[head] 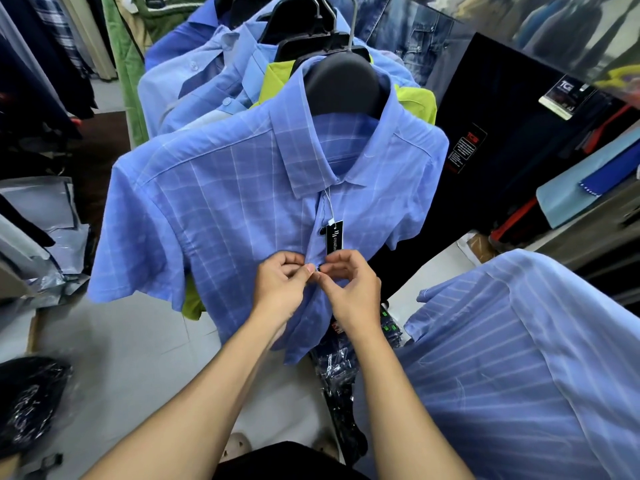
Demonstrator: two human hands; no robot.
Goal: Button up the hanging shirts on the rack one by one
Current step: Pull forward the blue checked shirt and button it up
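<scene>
bare forearms reach up from the bottom edge; left hand (282, 284) and right hand (349, 289) each keep a pinching grip on the placket of the thin blue checked shirt (214, 202), hung on a black moulded hanger (341, 86). fingers hide the button being worked. a black swing tag (334, 237) dangles above; its print is partly covered.

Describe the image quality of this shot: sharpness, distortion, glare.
Head view: wide-angle bending curves the rack and edges outward; the checked blue shirt and both hands, left hand and right hand, are fairly sharp; the striped shirt at lower right is soft; the plastic-wrapped bundle shows glare; light is even, with soft shadows.
</scene>
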